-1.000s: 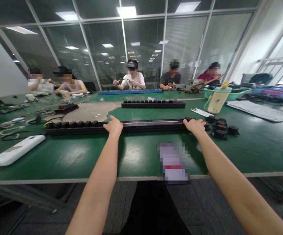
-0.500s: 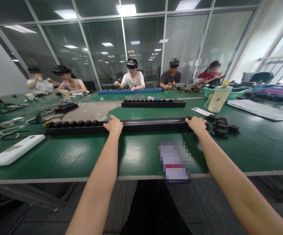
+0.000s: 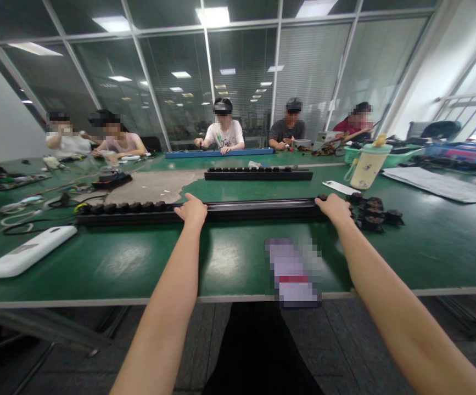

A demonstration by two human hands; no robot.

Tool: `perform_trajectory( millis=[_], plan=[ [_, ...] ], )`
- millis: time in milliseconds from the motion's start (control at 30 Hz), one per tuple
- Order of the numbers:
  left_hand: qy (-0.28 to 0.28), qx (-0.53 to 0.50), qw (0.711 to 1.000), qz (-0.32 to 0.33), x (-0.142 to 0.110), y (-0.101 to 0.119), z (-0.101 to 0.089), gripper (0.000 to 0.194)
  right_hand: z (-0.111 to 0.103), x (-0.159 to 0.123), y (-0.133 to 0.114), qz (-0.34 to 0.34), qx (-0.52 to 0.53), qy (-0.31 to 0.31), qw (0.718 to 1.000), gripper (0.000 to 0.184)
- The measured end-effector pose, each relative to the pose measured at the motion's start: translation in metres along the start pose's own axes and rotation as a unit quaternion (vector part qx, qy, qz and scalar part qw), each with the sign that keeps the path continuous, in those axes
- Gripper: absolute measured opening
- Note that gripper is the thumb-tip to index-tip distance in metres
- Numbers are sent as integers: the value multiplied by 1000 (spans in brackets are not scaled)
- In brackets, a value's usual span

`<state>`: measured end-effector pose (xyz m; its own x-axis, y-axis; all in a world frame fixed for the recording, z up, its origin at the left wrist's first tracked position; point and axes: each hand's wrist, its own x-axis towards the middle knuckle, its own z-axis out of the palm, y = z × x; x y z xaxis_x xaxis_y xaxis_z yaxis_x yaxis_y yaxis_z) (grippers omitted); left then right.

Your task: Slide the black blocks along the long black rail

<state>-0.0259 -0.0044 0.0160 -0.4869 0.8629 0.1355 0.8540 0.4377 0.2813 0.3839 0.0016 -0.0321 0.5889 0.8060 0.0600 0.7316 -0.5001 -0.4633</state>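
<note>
A long black rail [image 3: 258, 209] lies across the green table in front of me, with several small black blocks [image 3: 128, 208] seated along its left half. My left hand [image 3: 192, 209] is closed around the rail near its middle, just right of the block row. At the rail's right end, my right hand [image 3: 333, 208] is closed on a small black block [image 3: 322, 196], which shows at its fingertips. How that block meets the rail is hidden by the hand. Several loose black blocks [image 3: 373, 211] sit on the table just right of my right hand.
A second black rail [image 3: 258, 175] with blocks lies farther back. Nearby are a pale phone [image 3: 339, 187], a cream cup [image 3: 368, 169], and papers [image 3: 443, 185]. A white oblong case [image 3: 29, 252] lies left; a pixelated phone [image 3: 291, 271] overlaps the front edge. Several people sit opposite.
My right hand has shifted slightly to the right along the end of the rail. My left hand and the rail stay in place.
</note>
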Motion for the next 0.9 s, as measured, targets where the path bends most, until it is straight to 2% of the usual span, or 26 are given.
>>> perform_trajectory(
  millis=[533,900],
  plan=[
    [-2,-6,1000,-7,1,1,1,74,-2,3,6,16,11,25,999,51],
    [1,0,1000,-2,2,0,2,74,-3,2,6,16,12,27,999,54]
  ],
)
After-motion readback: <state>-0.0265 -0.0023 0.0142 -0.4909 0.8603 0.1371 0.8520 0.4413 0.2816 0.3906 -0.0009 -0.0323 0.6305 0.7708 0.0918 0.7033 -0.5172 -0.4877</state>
